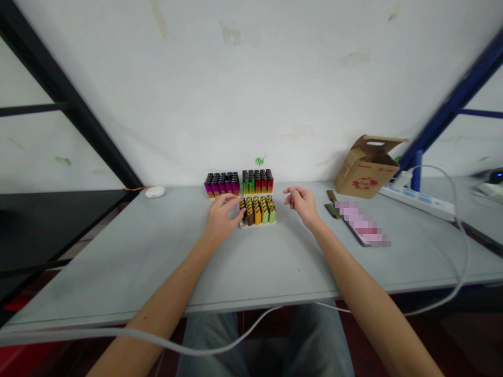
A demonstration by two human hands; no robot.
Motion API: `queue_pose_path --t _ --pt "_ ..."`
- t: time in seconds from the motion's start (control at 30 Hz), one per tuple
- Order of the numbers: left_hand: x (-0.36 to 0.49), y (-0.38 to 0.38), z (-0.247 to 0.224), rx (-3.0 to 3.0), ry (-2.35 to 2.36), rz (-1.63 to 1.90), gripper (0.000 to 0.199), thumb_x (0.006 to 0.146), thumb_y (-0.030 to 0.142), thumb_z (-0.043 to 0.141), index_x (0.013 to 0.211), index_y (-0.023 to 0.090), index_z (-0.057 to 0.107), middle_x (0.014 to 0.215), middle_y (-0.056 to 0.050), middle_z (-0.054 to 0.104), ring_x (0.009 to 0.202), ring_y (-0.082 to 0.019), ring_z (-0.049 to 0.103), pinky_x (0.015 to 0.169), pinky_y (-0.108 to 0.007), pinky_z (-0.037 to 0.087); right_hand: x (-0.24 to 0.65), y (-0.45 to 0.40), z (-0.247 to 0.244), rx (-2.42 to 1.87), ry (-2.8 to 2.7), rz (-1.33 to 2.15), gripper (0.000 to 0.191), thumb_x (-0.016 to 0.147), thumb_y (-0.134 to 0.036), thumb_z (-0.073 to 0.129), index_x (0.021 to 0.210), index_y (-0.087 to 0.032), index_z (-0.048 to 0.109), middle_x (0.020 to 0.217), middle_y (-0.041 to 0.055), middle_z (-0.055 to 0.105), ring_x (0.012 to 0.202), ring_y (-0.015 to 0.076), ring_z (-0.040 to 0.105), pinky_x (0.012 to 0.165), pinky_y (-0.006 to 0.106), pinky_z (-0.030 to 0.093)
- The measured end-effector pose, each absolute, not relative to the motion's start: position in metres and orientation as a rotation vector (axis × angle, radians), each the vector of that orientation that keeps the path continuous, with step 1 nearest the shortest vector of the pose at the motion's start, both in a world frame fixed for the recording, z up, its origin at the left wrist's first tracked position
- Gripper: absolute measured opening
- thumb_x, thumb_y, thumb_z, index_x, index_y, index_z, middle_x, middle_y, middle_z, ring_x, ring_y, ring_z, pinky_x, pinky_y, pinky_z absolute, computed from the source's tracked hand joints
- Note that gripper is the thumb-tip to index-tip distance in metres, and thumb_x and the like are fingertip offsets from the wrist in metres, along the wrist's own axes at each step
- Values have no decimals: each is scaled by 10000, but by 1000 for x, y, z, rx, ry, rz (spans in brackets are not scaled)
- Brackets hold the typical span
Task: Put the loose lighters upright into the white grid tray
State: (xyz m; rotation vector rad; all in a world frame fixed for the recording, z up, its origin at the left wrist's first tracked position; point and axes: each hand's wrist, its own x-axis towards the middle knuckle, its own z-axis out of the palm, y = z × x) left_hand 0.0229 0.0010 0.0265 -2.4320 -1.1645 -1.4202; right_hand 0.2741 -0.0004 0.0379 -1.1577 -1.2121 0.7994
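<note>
left hand — seemingly at lighter tray edge | right hand — apart

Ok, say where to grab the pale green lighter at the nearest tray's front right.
Pinch the pale green lighter by its body from the front right with the right hand: it stands upright at the corner of the tray, no lighter on those sides.
</note>
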Motion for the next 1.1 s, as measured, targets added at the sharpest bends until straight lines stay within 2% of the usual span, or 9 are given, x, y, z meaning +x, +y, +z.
queue_pose_path --t 0.13,0.27,0.37,0.43,0.53,0.63,0.73,0.93,1.1 --pt "23 2 25 -2443 -1173 -1444 110 819 242 623 890 216 703 982 -65 623 918 -208 592 857 -388 502 282 3 34 -1275 -1252 641 337 790 -419 452 781 -148 653 555 16 610 468 117 483 492 235 374" --pt "23 4 23 -2427 -1162 -1461 116 834 247 605 871 211 709 960 -61 628 896 -199 597 830 -368 512 297 6 29 -1635 -1336 147 327 814 -340 423 819 -147 687 820 110 691 803 225 612 781 332 450" --pt "23 3 23 -2422 -1168 -1465 128 843 246 592 880 208 708 953 -62 631 886 -196 602 839 -374 512 310 7 21 -1916 -1380 -132 373 803 -309 464 1050 -111 660 1146 190 622 1104 316 527 952 427 375" --pt "24 2 23 -2423 -1180 -1475 133 845 247 586 882 209 708 951 -63 633 886 -197 605 843 -378 513 321 9 15 -2076 -1368 -228 499 795 -321 494 1225 -77 559 1310 235 509 1227 366 429 997 491 322" --pt "25 1 25 -2422 -1192 -1488 139 845 249 580 873 207 709 942 -64 636 882 -197 609 841 -375 514 338 12 5 -2265 -1347 -298 625 794 -365 510 1300 -1 455 1329 303 461 1335 414 289 1048 580 194" --pt "25 1 25 -2417 -1189 -1493 140 840 241 576 862 207 710 928 -62 639 872 -196 609 835 -372 515 352 13 3 -2389 -1358 -237 642 807 -413 489 1285 14 461 1302 317 487 1343 430 282 1051 610 153" --pt "26 1 25 -2412 -1175 -1507 140 841 237 575 854 204 710 928 -67 639 862 -196 608 829 -373 516 354 13 7 -2389 -1434 -145 586 839 -401 458 1259 5 483 1258 302 534 1281 391 406 1065 585 168" --pt "26 1 25 -2419 -1161 -1516 140 846 237 575 860 202 710 923 -68 638 868 -199 609 837 -373 512 331 14 11 -2041 -1766 38 463 834 -254 494 1263 -84 517 1210 208 607 1098 280 585 949 372 408" --pt "26 1 26 -2423 -1145 -1504 137 846 228 571 878 199 701 933 -65 637 889 -199 607 848 -367 505 321 13 11 -1687 -1979 184 409 788 -94 491 1184 -153 576 1082 81 683 995 195 622 912 287 441"
